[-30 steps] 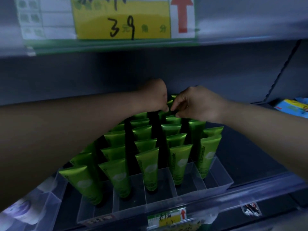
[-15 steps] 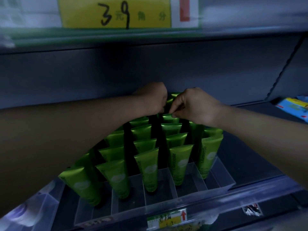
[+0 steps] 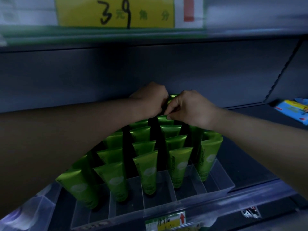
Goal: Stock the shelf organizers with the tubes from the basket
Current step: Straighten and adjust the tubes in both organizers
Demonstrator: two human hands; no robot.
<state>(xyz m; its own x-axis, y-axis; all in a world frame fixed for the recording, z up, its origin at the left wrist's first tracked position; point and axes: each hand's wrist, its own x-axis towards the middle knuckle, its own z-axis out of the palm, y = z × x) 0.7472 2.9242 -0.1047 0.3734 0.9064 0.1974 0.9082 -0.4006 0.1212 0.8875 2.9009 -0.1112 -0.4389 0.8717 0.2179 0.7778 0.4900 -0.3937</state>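
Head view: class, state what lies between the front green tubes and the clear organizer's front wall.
Between green tubes and organizer wall: bare floor, crossed by dividers, in the head view.

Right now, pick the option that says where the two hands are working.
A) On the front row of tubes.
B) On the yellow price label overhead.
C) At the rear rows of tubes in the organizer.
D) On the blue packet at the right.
C: the left hand and right hand meet at the back of the clear organizer, the right hand's grip pinching a rear tube by its top edge.
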